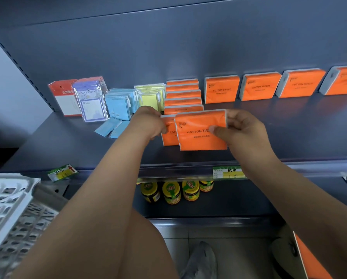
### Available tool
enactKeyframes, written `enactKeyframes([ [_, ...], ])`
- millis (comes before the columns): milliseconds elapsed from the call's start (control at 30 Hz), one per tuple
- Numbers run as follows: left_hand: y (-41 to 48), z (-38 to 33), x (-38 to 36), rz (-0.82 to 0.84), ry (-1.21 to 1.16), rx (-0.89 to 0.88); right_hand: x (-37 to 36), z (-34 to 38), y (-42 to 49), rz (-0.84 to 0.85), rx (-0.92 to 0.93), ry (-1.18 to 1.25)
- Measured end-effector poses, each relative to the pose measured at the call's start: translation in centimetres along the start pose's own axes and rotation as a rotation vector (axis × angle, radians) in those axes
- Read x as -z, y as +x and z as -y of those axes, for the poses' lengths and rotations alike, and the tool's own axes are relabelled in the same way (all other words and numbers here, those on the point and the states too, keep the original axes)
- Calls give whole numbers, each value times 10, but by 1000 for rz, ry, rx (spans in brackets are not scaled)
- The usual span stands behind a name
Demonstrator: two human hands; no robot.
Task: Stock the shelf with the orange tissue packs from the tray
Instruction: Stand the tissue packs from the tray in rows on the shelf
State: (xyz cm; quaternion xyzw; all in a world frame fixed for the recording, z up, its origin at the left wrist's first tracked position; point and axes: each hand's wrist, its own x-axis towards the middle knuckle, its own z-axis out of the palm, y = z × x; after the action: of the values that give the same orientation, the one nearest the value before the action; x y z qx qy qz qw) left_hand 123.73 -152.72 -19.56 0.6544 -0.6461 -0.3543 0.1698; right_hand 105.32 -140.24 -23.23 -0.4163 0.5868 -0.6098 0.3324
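An orange tissue pack (198, 125) stands upright at the front of a row of orange packs (183, 97) on the dark shelf (68, 146). My right hand (241, 129) pinches its right edge, thumb on the front face. My left hand (148, 123) grips the left edge of the pack just behind it (168, 137). Several more orange packs (222, 89) lean against the back wall to the right. The white slatted tray (9, 206) sits at the lower left; its contents are out of view.
Left of the row lie yellow pads (148, 93), blue packets (120, 103) and carded notebooks (88, 97). Two blue packets (112, 127) lie flat near my left wrist. Jars (170, 192) stand on the lower shelf. An orange item (309, 256) shows at the bottom right.
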Motion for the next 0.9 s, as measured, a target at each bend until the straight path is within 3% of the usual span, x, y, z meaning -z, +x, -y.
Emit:
enactKeyframes([
  [300,3,0,-3,25,-46,48,-7,-9,3,25,18,-80],
  [533,-6,2,1,98,-298,142,-24,-11,4,22,60,-177],
  [667,-12,-4,7,85,-390,214,-30,-13,5,24,161,-373],
  [900,-11,4,9,129,-359,146,-41,-21,-1,-45,194,-469],
])
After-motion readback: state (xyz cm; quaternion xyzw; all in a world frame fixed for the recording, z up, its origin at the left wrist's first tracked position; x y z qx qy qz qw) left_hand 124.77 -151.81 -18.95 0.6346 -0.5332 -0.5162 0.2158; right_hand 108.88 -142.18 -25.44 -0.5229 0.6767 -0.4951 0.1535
